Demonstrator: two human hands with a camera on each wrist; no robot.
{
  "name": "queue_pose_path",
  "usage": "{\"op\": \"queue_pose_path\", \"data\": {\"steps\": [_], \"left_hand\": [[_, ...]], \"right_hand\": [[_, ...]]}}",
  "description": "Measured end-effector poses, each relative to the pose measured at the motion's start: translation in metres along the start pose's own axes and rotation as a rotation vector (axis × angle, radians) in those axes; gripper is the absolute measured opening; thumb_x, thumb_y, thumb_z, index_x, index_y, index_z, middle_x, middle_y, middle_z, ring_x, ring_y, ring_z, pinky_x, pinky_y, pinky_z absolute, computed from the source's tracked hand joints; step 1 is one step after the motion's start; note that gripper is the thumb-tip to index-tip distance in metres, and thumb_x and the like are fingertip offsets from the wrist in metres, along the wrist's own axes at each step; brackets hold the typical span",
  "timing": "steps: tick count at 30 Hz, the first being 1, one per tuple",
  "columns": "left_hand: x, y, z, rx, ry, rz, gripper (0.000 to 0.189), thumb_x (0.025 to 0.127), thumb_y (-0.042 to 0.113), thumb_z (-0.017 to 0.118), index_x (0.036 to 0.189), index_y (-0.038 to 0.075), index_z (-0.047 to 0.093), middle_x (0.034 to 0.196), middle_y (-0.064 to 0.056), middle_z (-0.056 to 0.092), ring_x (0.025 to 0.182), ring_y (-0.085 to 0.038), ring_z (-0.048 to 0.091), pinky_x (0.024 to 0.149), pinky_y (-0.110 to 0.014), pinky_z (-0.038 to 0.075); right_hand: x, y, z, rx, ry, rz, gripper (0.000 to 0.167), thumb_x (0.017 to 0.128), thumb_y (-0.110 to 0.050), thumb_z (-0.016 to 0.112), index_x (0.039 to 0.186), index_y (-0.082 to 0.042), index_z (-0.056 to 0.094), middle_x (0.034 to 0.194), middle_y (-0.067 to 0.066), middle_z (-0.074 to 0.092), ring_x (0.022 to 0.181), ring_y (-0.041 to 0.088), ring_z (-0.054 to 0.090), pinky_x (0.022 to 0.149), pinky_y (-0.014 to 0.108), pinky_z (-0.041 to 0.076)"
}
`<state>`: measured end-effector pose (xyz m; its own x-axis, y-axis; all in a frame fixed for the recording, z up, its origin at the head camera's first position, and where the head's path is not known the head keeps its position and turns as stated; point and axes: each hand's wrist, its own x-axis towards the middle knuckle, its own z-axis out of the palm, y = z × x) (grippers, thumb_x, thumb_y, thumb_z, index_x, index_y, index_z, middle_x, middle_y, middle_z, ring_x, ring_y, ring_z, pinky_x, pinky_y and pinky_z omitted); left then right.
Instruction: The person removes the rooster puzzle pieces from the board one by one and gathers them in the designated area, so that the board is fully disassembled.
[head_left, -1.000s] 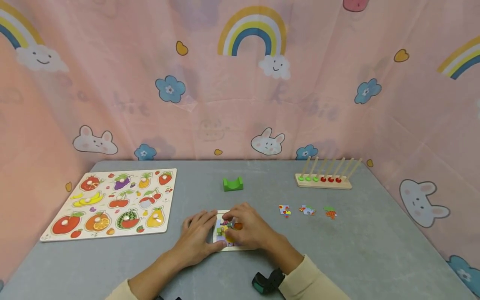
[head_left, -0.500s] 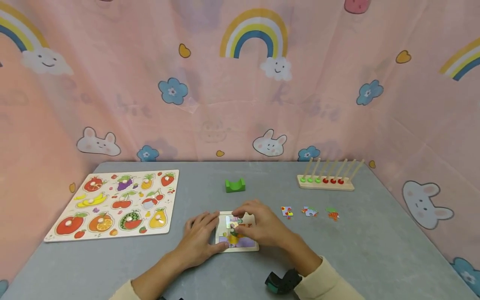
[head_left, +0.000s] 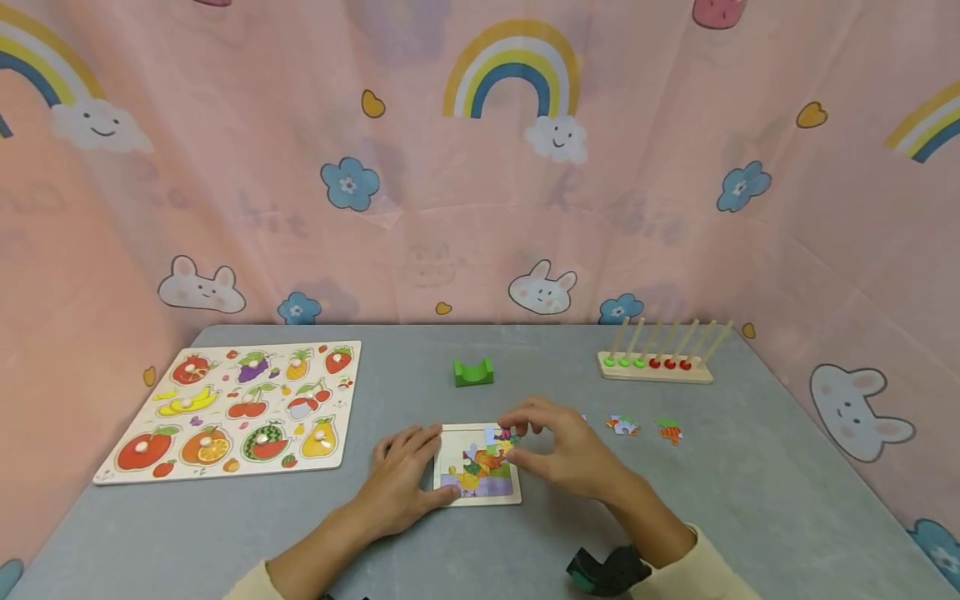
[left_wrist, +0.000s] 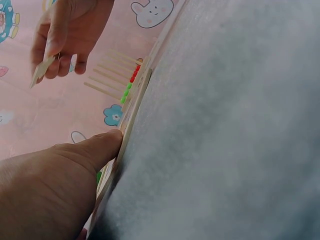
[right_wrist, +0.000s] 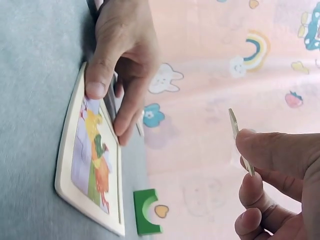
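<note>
A small wooden jigsaw puzzle board lies near the table's front, partly filled with a picture of yellow and orange birds. My left hand rests along its left side, fingers fairly straight at the upper left and thumb on the lower left of the frame. My right hand pinches a thin puzzle piece between thumb and fingers at the board's upper right. In the right wrist view the piece is seen edge-on, apart from the board.
Two loose puzzle pieces, one blue and one orange and green, lie to the right; a third is mostly behind my right hand. A fruit board lies left. A green block and a peg rack with beads stand farther back.
My right hand has moved rightward from over the board's left part to its upper right, lifting the puzzle piece. More of the picture shows. The left hand keeps its place on the board.
</note>
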<state>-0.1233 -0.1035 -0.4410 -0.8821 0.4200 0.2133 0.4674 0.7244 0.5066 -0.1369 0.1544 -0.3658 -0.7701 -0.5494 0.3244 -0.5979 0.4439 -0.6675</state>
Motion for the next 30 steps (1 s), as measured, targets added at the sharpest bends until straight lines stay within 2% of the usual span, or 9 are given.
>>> {"op": "queue_pose_path", "data": {"steps": [6,15,30], "left_hand": [[-0.001,0.0,0.0,-0.009,-0.004,-0.002,0.073,0.08,0.04,0.077,0.135,-0.003,0.053,0.143,-0.014,0.045,0.132,-0.039,0.033,0.1,-0.058,0.018],[0.0,0.0,0.0,-0.007,-0.014,-0.002,0.073,0.081,0.04,0.076,0.135,-0.002,0.052,0.143,-0.013,0.045,0.133,-0.038,0.032,0.1,-0.059,0.017],[0.0,0.0,0.0,-0.011,-0.024,-0.014,0.074,0.081,0.04,0.077,0.136,-0.002,0.052,0.144,-0.013,0.044,0.133,-0.038,0.032,0.1,-0.059,0.016]], "right_hand": [[-0.011,0.007,-0.008,-0.03,0.028,-0.032,0.031,0.082,-0.007,0.078,0.111,-0.014,0.069,0.095,-0.009,0.058,0.085,0.015,0.051,0.072,0.032,0.043],[-0.031,0.015,-0.022,-0.038,0.092,-0.066,0.031,0.081,-0.01,0.078,0.11,-0.016,0.069,0.093,-0.009,0.059,0.083,0.011,0.051,0.07,0.029,0.043],[-0.061,0.052,-0.038,-0.048,0.132,-0.093,0.038,0.076,0.0,0.08,0.11,-0.013,0.068,0.091,-0.004,0.059,0.083,0.015,0.052,0.071,0.028,0.043]]}}
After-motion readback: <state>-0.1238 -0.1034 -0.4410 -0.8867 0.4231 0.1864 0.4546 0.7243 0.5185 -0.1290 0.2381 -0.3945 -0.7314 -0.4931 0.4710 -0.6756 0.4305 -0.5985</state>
